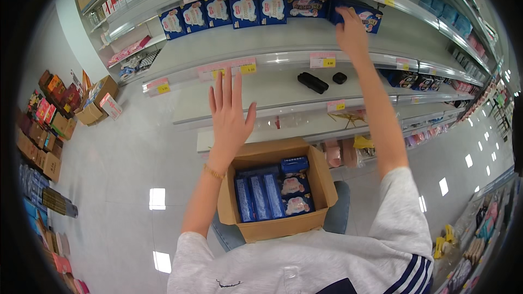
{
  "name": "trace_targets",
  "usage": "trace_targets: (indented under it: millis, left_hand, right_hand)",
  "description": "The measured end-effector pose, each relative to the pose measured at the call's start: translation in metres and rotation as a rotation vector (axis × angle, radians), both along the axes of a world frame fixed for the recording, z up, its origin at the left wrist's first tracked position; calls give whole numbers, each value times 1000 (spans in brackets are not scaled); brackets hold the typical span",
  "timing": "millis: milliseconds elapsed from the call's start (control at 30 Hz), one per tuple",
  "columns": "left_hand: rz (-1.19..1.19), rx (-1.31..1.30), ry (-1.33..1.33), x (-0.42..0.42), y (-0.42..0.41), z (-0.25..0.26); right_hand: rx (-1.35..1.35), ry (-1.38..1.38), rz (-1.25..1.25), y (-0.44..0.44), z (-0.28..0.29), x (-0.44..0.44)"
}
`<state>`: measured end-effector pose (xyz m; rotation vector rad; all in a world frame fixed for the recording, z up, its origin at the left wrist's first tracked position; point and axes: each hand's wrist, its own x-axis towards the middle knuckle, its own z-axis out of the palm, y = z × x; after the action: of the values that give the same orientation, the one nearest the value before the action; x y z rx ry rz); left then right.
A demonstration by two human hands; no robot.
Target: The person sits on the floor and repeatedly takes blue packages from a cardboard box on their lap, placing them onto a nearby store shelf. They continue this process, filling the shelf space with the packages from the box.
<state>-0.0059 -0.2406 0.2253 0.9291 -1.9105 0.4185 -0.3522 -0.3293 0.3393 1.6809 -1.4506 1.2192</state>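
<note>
My right hand [352,34] reaches to the upper shelf, its fingertips on a dark blue pack [336,9] beside another blue pack [369,19]. Whether the fingers grip it or only touch it is hard to tell. To the left, several blue packs [245,8] stand in a row along the same shelf. My left hand [229,116] is held in the air with its fingers apart and nothing in it, above the far left of an open cardboard box [282,228]. Inside that box, at my lap, several blue packs [256,196] stand upright, with others lying at the right.
A black case [312,83] and a small black object [339,78] lie on the shelf below. Price-tagged shelf edges [278,58] jut out in tiers. Stacked goods and a cardboard box [96,100] stand on the floor at left; another rack [470,245] is at lower right.
</note>
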Motion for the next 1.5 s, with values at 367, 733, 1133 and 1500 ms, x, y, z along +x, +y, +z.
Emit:
trace_targets:
  millis: [367, 733, 1133, 1500]
  left_hand:
    - [207, -11, -139, -6, -51, -19]
    - [142, -2, -96, -9, -47, -12]
    - [-508, 168, 283, -14, 59, 7]
    - [-637, 1499, 890, -10, 114, -140]
  right_hand:
    - [550, 131, -438, -90, 26, -89]
    - [408, 187, -280, -14, 33, -75]
    - [46, -20, 791, 237, -53, 85]
    - [1032, -1225, 958, 261, -224, 125]
